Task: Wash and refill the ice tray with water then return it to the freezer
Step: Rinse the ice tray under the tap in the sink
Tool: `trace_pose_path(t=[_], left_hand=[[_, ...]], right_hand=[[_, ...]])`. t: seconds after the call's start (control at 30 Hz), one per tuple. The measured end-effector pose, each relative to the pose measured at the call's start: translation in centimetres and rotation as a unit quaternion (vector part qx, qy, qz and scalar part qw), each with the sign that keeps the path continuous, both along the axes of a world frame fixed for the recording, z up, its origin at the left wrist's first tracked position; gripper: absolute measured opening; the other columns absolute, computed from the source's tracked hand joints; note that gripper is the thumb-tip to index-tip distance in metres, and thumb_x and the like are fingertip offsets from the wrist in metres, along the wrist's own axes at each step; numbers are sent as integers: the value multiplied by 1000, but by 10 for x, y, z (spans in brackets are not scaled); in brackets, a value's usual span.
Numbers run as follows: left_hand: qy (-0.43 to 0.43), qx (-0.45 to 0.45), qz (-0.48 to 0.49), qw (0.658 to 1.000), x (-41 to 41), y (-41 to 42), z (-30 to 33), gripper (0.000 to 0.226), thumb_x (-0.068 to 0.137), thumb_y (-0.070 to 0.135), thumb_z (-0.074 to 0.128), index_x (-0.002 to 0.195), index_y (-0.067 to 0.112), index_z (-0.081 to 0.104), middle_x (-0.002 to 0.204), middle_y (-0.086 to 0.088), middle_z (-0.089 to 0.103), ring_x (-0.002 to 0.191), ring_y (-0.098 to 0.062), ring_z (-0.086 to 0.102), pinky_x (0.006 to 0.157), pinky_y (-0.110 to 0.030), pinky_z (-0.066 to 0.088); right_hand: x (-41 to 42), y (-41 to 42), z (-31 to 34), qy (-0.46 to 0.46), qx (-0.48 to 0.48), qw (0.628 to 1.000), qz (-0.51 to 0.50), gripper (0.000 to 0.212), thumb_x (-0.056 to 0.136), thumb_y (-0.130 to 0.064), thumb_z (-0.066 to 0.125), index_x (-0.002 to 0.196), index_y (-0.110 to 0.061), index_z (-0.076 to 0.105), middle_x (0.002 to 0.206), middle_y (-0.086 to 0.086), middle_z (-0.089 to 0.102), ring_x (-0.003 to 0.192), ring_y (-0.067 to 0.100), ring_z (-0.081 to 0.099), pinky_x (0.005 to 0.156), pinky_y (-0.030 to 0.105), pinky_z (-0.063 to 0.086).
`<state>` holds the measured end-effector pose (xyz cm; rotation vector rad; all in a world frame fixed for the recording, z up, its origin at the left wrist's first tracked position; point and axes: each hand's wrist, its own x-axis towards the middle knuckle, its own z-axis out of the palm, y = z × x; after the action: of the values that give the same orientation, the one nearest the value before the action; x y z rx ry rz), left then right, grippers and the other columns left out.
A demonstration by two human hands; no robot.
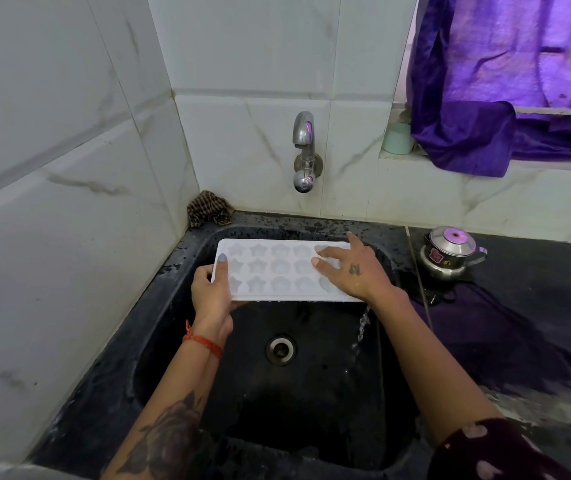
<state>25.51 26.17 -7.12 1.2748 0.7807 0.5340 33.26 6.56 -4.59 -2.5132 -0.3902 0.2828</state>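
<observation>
Now my left hand (212, 293) grips the ice tray's (277, 271) end over the sink (159, 327), and my right hand (350, 268) rubs it with flat fingers. Water spills off 1 corner; refilling and freezing are, I judge, left.

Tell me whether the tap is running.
Off: no stream falls from the tap spout. The only water in view pours off the ice tray near right corner into the sink.

Right end of the ice tray (277, 271) under the right hand (353, 268).
</observation>
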Motion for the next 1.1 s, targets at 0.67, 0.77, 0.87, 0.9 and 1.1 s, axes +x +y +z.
trace_pose_path(t=[0.67,0.77,0.87,0.9,1.1], left_hand=[[14,-29,-2,999,-1,1,4,25,94,37,53,79,18,46,81,1,56,70,-13,57,46,-30,56],[4,-23,-6,1000,-1,1,2,25,93,37,55,79,18,47,83,0,56,72,-13,58,42,-26,55],[-2,-30,-12,999,-3,2,0,25,91,37,59,81,17,47,85,-1,58,75,-16,60,41,-25,54],[-3,-34,-12,999,-3,2,0,25,91,36,59,81,17,48,85,-2,58,75,-16,60,42,-26,55],[3,-23,-7,1000,-2,1,-1,26,92,37,57,77,17,47,82,-1,57,72,-15,59,42,-25,54]], right_hand=[[-2,-1,4,-29,-8,1000,-1,44,86,-61,52,120,-35,60,160,5,10,145,31,11,113,44,22],[-4,-1,3,-29,-20,999,-2,46,87,-62,49,122,-34,58,160,6,9,145,32,10,113,44,23],[-5,0,2,-19,-30,999,-1,48,88,-62,46,128,-38,54,160,5,8,145,31,8,112,44,23],[-5,1,2,-15,-30,999,3,47,89,-61,45,130,-40,53,160,4,9,145,31,6,113,44,23],[-4,1,2,-11,-17,1000,4,40,90,-55,48,124,-35,55,158,5,17,143,32,13,113,45,22]])
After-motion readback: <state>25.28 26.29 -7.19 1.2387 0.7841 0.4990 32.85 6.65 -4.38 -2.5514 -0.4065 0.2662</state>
